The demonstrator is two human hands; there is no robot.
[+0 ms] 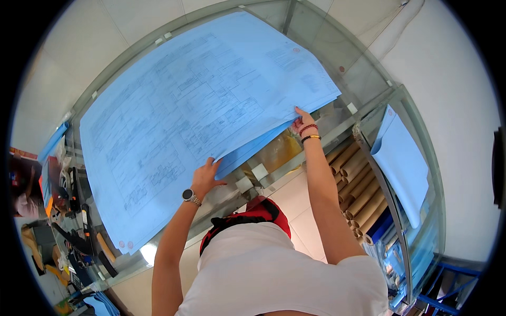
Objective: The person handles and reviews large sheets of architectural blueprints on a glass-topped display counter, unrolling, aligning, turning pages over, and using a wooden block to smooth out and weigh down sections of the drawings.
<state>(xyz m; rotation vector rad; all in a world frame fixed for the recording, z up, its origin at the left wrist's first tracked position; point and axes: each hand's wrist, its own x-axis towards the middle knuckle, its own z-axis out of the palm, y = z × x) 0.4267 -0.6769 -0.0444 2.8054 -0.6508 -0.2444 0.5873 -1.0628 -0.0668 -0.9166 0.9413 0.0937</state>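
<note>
A stack of large blue drawing sheets (174,95) with fine line plans lies on a glass-topped counter (363,76). The top sheet's near edge is raised, showing another blue sheet (245,152) below. My right hand (302,121), with beaded bracelets at the wrist, grips that edge toward its right end; some of its fingers are hidden. At the left part of the same edge is my left hand (207,176), wearing a watch (188,195). Its fingertips touch the sheet's edge while the thumb stands apart, so the hand is open.
Brown cardboard tubes (361,197) are stacked at the right, beside a glass panel. A folded blue sheet (403,163) rests over the right-hand glass top. Staplers and other tools (79,237) crowd the left side. A person (26,197) shows partly at the far left.
</note>
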